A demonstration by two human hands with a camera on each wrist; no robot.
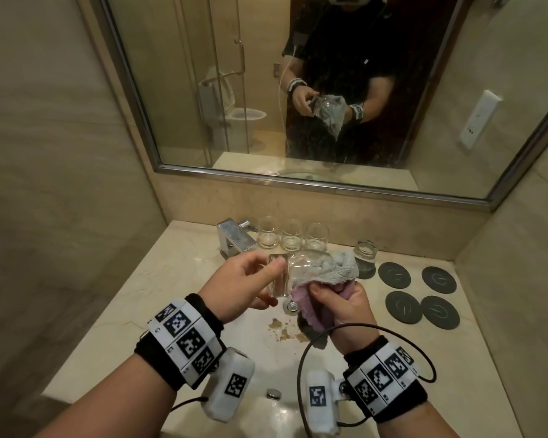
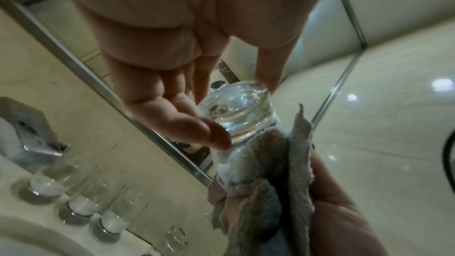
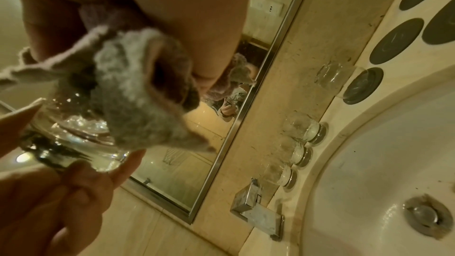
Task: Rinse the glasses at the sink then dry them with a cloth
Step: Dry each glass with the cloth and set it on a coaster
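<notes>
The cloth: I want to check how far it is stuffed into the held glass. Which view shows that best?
The left wrist view: the cloth shows through the wall of the glass, stopping short of its thick base. In the head view the right hand hides much of the cloth. The right wrist view shows only bunched folds at the mouth.

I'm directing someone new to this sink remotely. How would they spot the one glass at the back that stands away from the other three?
Start at the faucet behind the sink; three glasses stand in a close row just right of it. Further right, past a gap, the lone glass sits beside the dark round coasters. Unlike the row, it stands on a coaster's edge, apart from the others.
</notes>
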